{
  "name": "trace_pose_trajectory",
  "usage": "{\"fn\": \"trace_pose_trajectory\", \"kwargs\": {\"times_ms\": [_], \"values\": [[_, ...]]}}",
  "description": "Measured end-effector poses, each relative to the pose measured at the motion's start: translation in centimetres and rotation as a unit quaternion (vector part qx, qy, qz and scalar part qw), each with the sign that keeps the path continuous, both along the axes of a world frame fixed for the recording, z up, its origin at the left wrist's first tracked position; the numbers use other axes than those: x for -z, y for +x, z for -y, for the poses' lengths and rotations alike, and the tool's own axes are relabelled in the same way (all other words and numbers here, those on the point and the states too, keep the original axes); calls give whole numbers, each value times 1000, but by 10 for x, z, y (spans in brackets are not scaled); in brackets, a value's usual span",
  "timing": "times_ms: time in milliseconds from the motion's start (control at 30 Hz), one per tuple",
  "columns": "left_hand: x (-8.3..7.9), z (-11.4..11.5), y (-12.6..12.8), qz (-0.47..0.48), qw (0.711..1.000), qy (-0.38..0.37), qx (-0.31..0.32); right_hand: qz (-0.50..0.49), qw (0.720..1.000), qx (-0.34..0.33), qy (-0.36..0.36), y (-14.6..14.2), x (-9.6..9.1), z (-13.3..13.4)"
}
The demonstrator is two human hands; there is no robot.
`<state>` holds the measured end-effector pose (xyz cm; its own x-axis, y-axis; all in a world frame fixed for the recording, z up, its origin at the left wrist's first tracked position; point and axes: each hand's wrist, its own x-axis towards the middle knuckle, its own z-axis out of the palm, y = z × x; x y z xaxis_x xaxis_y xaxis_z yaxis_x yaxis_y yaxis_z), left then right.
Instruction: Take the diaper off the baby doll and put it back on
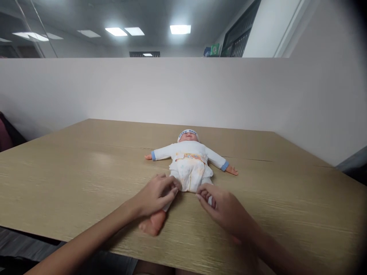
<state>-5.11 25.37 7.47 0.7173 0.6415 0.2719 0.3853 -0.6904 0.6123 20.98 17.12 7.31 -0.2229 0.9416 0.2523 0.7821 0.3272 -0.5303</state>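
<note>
A baby doll (187,147) lies on its back on the wooden table, arms spread and head away from me. It wears a white top with blue cuffs, a white headband with dark lettering, and a white diaper (189,173) with an orange patterned waistband. My left hand (160,194) is closed, its fingertips pinching the diaper's lower edge by one leg. At the opposite leg edge, my right hand (219,202) is closed on the diaper too, thumb against bent fingers. One doll foot (155,222) shows below my left hand; my right hand and forearm mostly hide the other leg.
The table (86,183) has seams running across its far part. Behind it stands a pale wall (172,88) with a glass panel above. Dark items sit beyond the table at the left and right edges. My lap is below the near edge.
</note>
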Motion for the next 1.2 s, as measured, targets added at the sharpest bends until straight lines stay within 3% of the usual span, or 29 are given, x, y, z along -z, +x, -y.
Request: {"fn": "trace_pose_trajectory", "kwargs": {"times_ms": [133, 400, 500, 633, 733, 833, 967, 1200], "values": [[8, -16, 20, -21, 997, 35, -71, 57, 996, 65, 22, -1, 5, -20], [14, -21, 30, -23, 996, 55, -70, 126, 982, 111, 81, -21, 15, -17], [11, -21, 32, -41, 993, 49, -99, 143, 978, 120, 90, -22, 17, -14], [3, -24, 37, -45, 990, -11, -136, 172, 973, 103, 118, -20, 16, -18], [-1, -27, 38, -44, 988, -21, -146, 179, 974, 52, 129, -15, 12, -30], [1, -26, 38, -39, 985, -2, -167, 152, 980, 1, 126, -7, 10, -43], [9, -25, 38, -34, 982, -10, -184, 105, 987, -4, 123, -2, 14, -50], [22, -30, 34, 51, 991, 65, -105, 47, 992, 22, 119, -6, 16, -40]]}}
